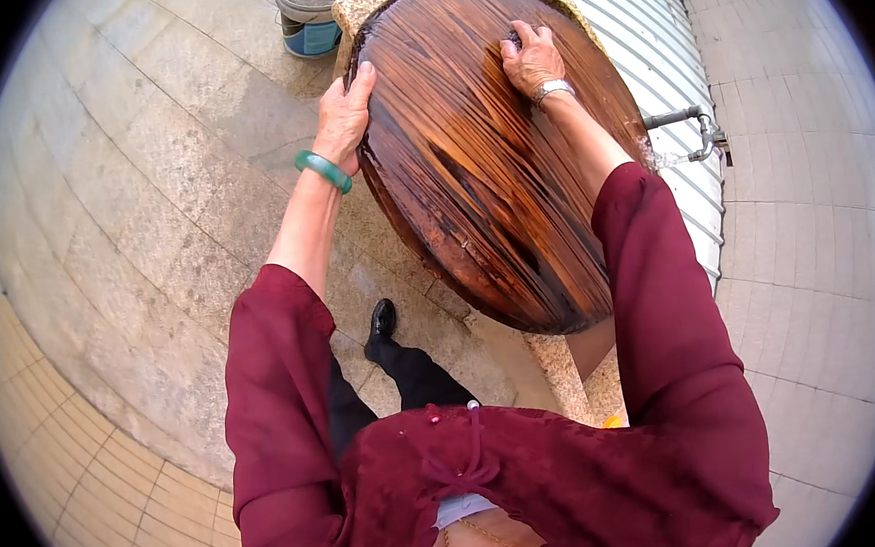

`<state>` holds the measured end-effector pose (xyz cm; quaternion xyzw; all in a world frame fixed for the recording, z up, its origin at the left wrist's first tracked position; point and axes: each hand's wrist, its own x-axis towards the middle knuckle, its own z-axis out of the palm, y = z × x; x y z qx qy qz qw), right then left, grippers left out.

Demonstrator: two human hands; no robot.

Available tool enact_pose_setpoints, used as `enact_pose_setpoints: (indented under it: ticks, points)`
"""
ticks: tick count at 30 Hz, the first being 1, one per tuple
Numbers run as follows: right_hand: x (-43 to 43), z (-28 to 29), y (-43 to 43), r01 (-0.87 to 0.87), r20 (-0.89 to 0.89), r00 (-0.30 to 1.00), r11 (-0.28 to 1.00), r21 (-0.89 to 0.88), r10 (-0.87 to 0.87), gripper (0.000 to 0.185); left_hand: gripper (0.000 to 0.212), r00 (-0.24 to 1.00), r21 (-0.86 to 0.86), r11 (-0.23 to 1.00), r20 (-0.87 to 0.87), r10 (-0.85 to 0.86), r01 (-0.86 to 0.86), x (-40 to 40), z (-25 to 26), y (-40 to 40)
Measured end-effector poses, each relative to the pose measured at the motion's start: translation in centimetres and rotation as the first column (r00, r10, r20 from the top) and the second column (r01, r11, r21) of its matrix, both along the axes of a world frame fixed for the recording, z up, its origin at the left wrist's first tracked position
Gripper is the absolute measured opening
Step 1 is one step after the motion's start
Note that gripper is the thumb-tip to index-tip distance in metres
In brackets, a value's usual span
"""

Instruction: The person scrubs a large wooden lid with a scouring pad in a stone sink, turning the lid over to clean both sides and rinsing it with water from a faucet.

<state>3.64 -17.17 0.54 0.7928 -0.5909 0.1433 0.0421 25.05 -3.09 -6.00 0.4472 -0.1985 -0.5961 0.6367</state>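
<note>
A large round wooden board [475, 158], dark brown, wet and streaked along its grain, rests over a stone basin [352, 14]. My left hand [345, 114], with a green bangle at the wrist, grips the board's left edge, thumb on top. On the upper right part of the board's face lies my right hand [533, 61], its fingers bent over a small dark scouring pad [515, 38], mostly hidden under them. A metal watch circles the right wrist.
Water runs from a metal tap [715, 138] at the board's right edge, before white corrugated sheeting [692, 190]. A lidded bucket [311, 22] stands on the tiled floor [174, 139] beyond the board's left edge. A black shoe [384, 318] is below.
</note>
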Motion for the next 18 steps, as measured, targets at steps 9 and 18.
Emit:
enact_pose_setpoints:
  ticks: [9,18]
  points:
    - [9.2,0.1,8.3,-0.639,0.168,0.749,0.766,-0.073,0.641,0.041,0.056,0.918,0.010,1.000,-0.395,0.017,-0.014,-0.5,0.0,0.1]
    - [13.6,-1.0,5.1,-0.494,0.176,0.841,0.859,-0.132,0.511,0.029,0.050,0.958,0.105,0.993,-0.272,0.087,-0.060,-0.4,0.1,-0.2]
